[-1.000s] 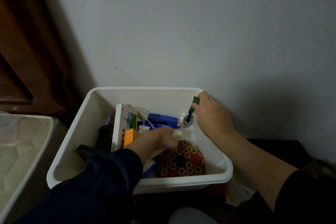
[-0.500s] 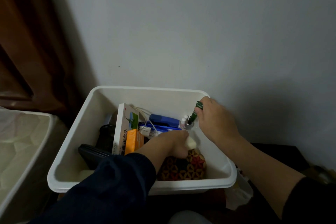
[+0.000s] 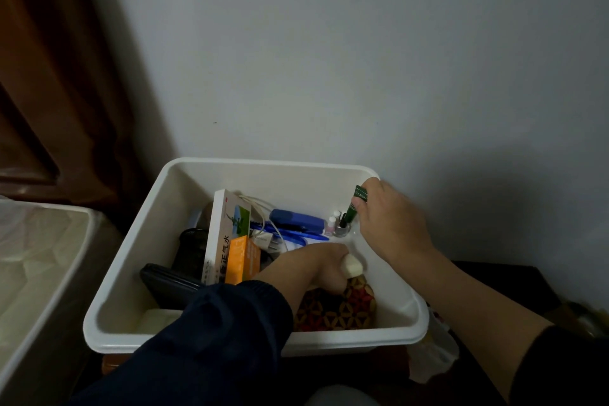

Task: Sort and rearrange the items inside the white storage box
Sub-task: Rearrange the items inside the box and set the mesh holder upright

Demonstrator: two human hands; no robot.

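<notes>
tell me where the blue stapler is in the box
In the head view the blue stapler lies toward the white box's back wall, right of the upright white carton.

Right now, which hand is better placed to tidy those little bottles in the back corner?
Right hand: it already pinches the green tube beside the bottles. The left hand grips a cream object nearer.
</notes>
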